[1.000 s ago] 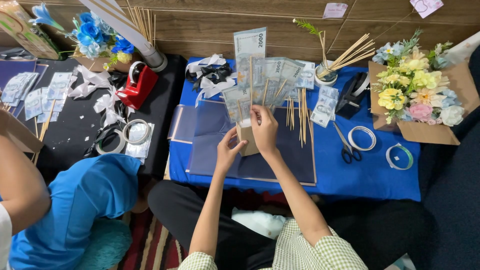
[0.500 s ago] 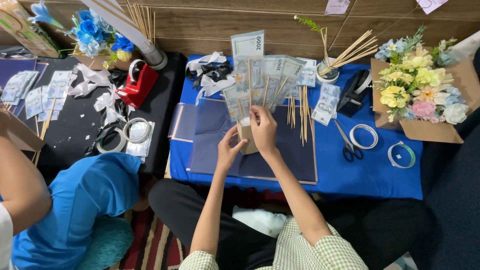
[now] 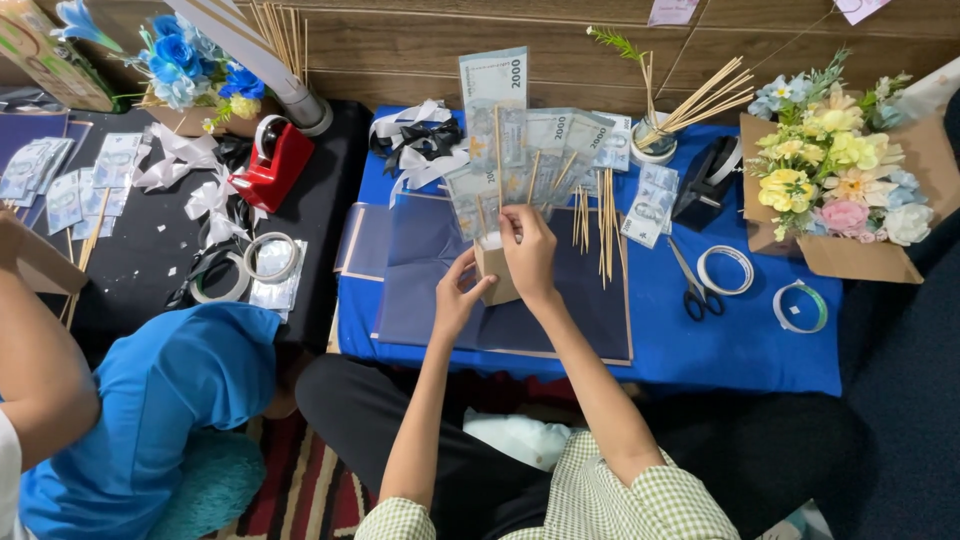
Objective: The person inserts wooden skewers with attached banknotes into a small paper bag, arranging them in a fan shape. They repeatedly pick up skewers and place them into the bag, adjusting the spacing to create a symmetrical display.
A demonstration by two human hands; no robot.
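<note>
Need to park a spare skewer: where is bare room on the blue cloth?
Free: blue cloth below the scissors and tape rings; also the navy sheet right of the right hand. Crowded: the banknote fan and loose skewers.

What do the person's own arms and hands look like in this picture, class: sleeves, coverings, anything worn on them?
Both arms are bare from the upper arm down. The left hand and right hand wear no gloves, and no rings, watch or bracelets can be made out. Short sleeves of a shirt checked in pale green and white cover the shoulders at the bottom edge.
</note>
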